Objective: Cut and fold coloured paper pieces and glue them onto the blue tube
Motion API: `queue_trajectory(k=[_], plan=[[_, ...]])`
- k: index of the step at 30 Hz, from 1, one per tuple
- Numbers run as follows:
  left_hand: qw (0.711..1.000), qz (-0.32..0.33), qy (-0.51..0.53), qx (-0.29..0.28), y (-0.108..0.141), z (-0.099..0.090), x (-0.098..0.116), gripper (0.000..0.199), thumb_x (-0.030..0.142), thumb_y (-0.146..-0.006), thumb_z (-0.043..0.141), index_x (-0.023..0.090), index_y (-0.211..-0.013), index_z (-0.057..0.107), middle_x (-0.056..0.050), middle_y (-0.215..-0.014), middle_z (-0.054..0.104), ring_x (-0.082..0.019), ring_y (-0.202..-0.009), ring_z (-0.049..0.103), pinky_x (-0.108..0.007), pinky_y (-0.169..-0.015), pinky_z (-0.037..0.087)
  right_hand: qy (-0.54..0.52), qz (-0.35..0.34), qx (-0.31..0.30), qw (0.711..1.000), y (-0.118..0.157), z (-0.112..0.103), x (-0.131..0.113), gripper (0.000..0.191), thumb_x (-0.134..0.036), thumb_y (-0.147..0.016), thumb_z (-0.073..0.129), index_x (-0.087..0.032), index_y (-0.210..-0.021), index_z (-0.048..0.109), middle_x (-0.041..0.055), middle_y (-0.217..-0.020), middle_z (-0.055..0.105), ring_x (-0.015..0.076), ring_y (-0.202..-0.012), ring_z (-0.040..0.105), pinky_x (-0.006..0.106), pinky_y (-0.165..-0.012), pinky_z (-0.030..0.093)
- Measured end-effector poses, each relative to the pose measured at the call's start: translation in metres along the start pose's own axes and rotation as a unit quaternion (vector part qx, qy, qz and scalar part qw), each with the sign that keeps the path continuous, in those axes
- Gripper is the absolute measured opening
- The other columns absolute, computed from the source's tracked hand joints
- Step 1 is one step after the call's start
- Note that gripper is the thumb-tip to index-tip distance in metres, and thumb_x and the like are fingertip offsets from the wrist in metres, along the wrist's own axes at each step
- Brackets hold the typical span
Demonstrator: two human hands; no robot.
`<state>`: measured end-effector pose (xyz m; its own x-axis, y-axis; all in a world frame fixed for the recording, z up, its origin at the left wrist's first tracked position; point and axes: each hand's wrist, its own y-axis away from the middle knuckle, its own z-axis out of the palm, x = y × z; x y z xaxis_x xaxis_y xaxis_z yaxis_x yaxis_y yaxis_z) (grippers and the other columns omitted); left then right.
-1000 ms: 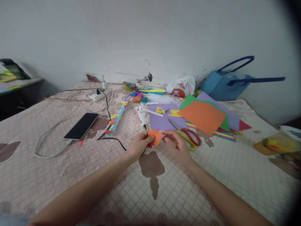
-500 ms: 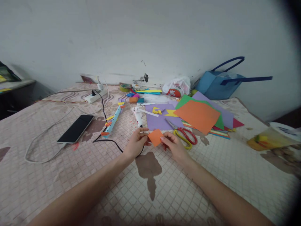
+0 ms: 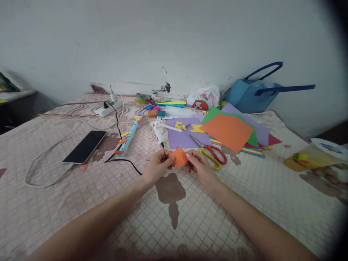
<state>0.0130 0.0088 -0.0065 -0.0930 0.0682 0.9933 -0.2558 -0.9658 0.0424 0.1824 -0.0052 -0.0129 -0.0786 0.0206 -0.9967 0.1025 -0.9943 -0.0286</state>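
A small orange paper square [image 3: 179, 157] is held up above the table, one corner toward me. My left hand [image 3: 158, 165] pinches its left side, thumb on top. My right hand [image 3: 200, 166] pinches its right side between thumb and fingers. Just beyond the hands lies a white glue gun [image 3: 158, 134] with a black cord. Scissors with red and yellow handles [image 3: 212, 154] rest to the right of my right hand, their blades over a purple sheet [image 3: 176, 139] that bears yellow paper scraps [image 3: 181, 125].
Colored sheets [image 3: 228, 132] are piled at the right, before a blue bag [image 3: 248, 96]. A plastic tub [image 3: 307, 157] stands far right. At the left are a phone [image 3: 85, 146], a light blue strip [image 3: 129, 137] with orange pieces, and a power strip [image 3: 108, 108].
My left thumb has moved onto the paper's left edge, where the fingers were more spread before. The view has shifted slightly.
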Motion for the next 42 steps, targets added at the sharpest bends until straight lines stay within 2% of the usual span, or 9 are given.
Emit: queue_trajectory(k=[5, 8, 11, 14, 19, 25, 31, 38, 42], plan=[[1.000, 0.000, -0.007, 0.001, 0.001, 0.000, 0.001, 0.027, 0.037, -0.071, 0.068, 0.013, -0.074, 0.056, 0.002, -0.057, 0.056, -0.006, -0.049, 0.049, -0.018, -0.049, 0.039, 0.023, 0.029, -0.018, 0.999, 0.004, -0.001, -0.002, 0.021, -0.041, -0.079, 0.060, -0.021, -0.079, 0.054, -0.0095, -0.045, 0.041, 0.0066, -0.036, 0.032, 0.019, -0.034, 0.024], [0.999, -0.043, 0.015, -0.002, 0.001, 0.000, 0.003, 0.037, 0.050, -0.077, 0.058, 0.013, -0.085, 0.055, 0.002, -0.054, 0.057, -0.007, -0.043, 0.048, -0.019, -0.045, 0.038, 0.113, -0.050, 0.025, 0.992, 0.009, 0.000, -0.004, 0.018, -0.039, -0.084, 0.054, -0.021, -0.083, 0.055, -0.0067, -0.049, 0.050, 0.0077, -0.036, 0.038, 0.020, -0.035, 0.031], [0.990, -0.092, 0.108, -0.020, 0.002, 0.000, 0.006, 0.048, 0.058, -0.081, 0.048, 0.015, -0.102, 0.051, -0.003, -0.064, 0.063, -0.013, -0.052, 0.059, -0.024, -0.051, 0.046, 0.242, -0.200, 0.038, 0.949, 0.012, 0.000, -0.006, 0.011, -0.028, -0.085, 0.051, -0.022, -0.088, 0.060, 0.0028, -0.078, 0.067, 0.0143, -0.064, 0.061, 0.028, -0.060, 0.050], [0.991, -0.054, 0.118, -0.017, 0.001, -0.001, 0.006, 0.043, 0.042, -0.073, 0.066, 0.014, -0.103, 0.050, -0.004, -0.077, 0.065, -0.013, -0.064, 0.062, -0.024, -0.060, 0.048, 0.289, -0.271, 0.015, 0.918, 0.012, 0.000, -0.006, 0.020, -0.020, -0.085, 0.048, -0.024, -0.099, 0.062, 0.0058, -0.100, 0.068, 0.0190, -0.092, 0.062, 0.034, -0.081, 0.049], [0.999, 0.012, 0.044, -0.025, -0.001, -0.004, 0.004, 0.047, 0.029, -0.070, 0.069, 0.014, -0.108, 0.047, -0.002, -0.076, 0.065, -0.011, -0.064, 0.060, -0.023, -0.061, 0.047, 0.092, -0.130, -0.001, 0.987, 0.009, 0.001, -0.005, 0.027, -0.030, -0.091, 0.042, -0.024, -0.116, 0.049, 0.0046, -0.093, 0.066, 0.0156, -0.073, 0.062, 0.032, -0.068, 0.051], [0.997, 0.065, -0.013, -0.041, 0.002, -0.001, 0.005, 0.042, 0.022, -0.075, 0.062, 0.014, -0.112, 0.043, 0.002, -0.068, 0.061, -0.010, -0.060, 0.057, -0.023, -0.058, 0.046, 0.015, -0.032, -0.040, 0.999, 0.005, 0.001, -0.004, 0.027, -0.026, -0.082, 0.057, -0.023, -0.108, 0.050, -0.0038, -0.070, 0.057, 0.0111, -0.060, 0.053, 0.025, -0.057, 0.043], [0.993, 0.104, 0.010, -0.056, 0.001, -0.003, 0.005, 0.026, 0.012, -0.079, 0.044, 0.019, -0.104, 0.043, 0.000, -0.082, 0.063, -0.012, -0.073, 0.063, -0.029, -0.069, 0.052, 0.026, -0.072, -0.001, 0.997, 0.002, -0.002, -0.001, 0.033, -0.022, -0.080, 0.057, -0.026, -0.110, 0.042, -0.0075, -0.066, 0.054, 0.0104, -0.059, 0.052, 0.024, -0.056, 0.042], [0.971, 0.172, -0.145, -0.084, 0.002, -0.005, -0.001, 0.038, 0.000, -0.065, 0.043, 0.015, -0.094, 0.061, -0.006, -0.094, 0.064, -0.016, -0.086, 0.060, -0.030, -0.077, 0.048, 0.096, -0.134, -0.013, 0.986, 0.001, -0.007, -0.001, 0.010, -0.019, -0.081, 0.051, -0.022, -0.088, 0.056, -0.0017, -0.079, 0.057, 0.0112, -0.066, 0.054, 0.025, -0.059, 0.044], [0.976, 0.156, -0.135, -0.068, 0.001, -0.005, 0.000, 0.031, 0.001, -0.066, 0.044, 0.014, -0.086, 0.064, -0.006, -0.091, 0.065, -0.016, -0.085, 0.059, -0.030, -0.079, 0.046, 0.141, -0.168, -0.035, 0.975, 0.003, -0.008, -0.005, 0.029, -0.010, -0.079, 0.040, -0.022, -0.093, 0.062, 0.0010, -0.087, 0.062, 0.0139, -0.076, 0.057, 0.029, -0.070, 0.046]])
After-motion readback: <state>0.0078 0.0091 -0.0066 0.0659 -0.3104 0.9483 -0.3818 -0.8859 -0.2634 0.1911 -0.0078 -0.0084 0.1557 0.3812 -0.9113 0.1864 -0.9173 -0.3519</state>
